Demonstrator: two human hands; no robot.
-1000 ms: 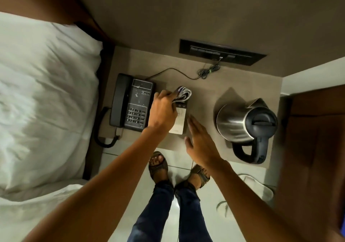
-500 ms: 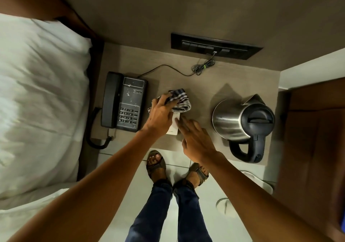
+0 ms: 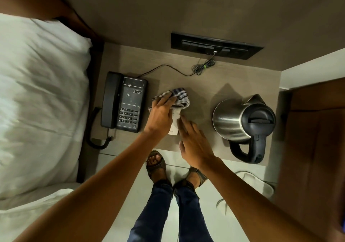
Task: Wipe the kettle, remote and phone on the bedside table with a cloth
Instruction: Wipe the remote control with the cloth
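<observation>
On the bedside table a black desk phone lies at the left and a steel kettle with a black lid and handle stands at the right. Between them lies a white remote, mostly covered by my hands. My left hand presses a checked blue-and-white cloth onto the remote's far end. My right hand lies flat with fingers spread, its fingertips touching the remote's right edge.
A black switch panel is set in the wall behind the table, with a thin cable running to the phone. A white pillow and bed lie at the left. White slippers lie on the floor by my feet.
My left hand has spread the cloth over the remote's far end and slid back toward me. My right hand moved in from the table's front edge to touch the remote's side.
</observation>
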